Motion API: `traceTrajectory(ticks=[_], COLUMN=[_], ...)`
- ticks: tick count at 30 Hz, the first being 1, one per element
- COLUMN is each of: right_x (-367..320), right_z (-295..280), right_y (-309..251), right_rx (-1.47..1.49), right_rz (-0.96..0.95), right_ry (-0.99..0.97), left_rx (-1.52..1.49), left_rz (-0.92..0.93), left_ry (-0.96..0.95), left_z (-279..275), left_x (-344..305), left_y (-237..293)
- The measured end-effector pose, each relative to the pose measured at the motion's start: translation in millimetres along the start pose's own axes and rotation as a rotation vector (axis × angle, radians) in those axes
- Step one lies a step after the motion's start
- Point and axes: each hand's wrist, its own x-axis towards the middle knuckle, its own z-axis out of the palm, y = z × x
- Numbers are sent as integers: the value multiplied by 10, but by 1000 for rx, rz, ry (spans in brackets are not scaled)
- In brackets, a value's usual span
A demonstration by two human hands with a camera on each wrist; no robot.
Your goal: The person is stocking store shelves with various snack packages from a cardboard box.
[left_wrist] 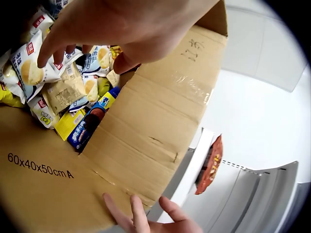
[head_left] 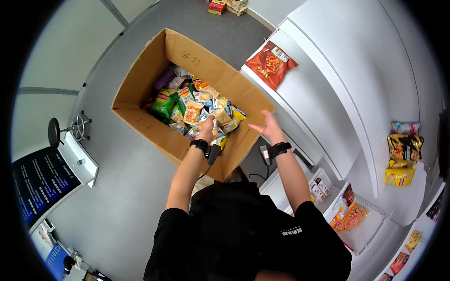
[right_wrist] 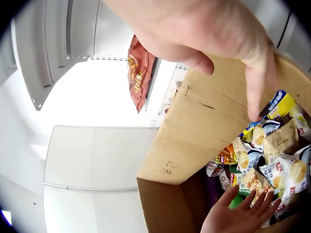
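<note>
A big cardboard box (head_left: pixel 225 70) full of packaged snacks stands before me. My left hand (head_left: pixel 206 129) is inside it, low over the white snack bags (left_wrist: pixel 31 65); its fingers are spread and loosely bent, with nothing gripped. Beside that hand lie a small orange-and-cream snack packet (head_left: pixel 193 112) and a tan packet (left_wrist: pixel 63 91). At the box's right wall is my right hand (head_left: pixel 268 127), thumb and fingers apart and holding nothing. In the right wrist view its fingers overlap the box wall, near a blue-and-yellow pack (right_wrist: pixel 281 106).
White shelving (head_left: pixel 323 98) stands right of the box, with a red snack bag (head_left: pixel 271 64) on its upper shelf. More snack bags (head_left: pixel 354 216) sit on lower shelves. At left are a black stool (head_left: pixel 54 132) and a dark display board (head_left: pixel 40 185).
</note>
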Motion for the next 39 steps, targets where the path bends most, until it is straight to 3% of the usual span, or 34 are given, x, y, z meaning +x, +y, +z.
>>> traceTrajectory(ticks=[2, 9, 15, 23, 24, 27, 31, 39], right_x=[29, 284, 342, 481, 497, 507, 376, 383], right_z=[126, -36, -43, 23, 35, -2, -37, -33], right_y=[25, 9, -43, -29, -37, -44, -61, -38], right_rx=[-1, -96, -193, -266, -261, -251, -294, -283], right_rz=[42, 168, 234, 205, 196, 188, 164, 144], right_ry=[58, -134, -155, -155, -152, -142, -172, -194], left_rx=[27, 217, 86, 331, 335, 411, 540, 636], left_rz=[-29, -131, 164, 362, 459, 466, 205, 253], left_ry=[-15, -125, -45, 33, 30, 164, 339, 446], left_z=[156, 633, 835, 636, 657, 738, 808, 755], left_x=[303, 1407, 2750, 3513, 3549, 3396, 2895, 2276], left_y=[-74, -558, -1264, -1136, -1106, -1024, -735, -444])
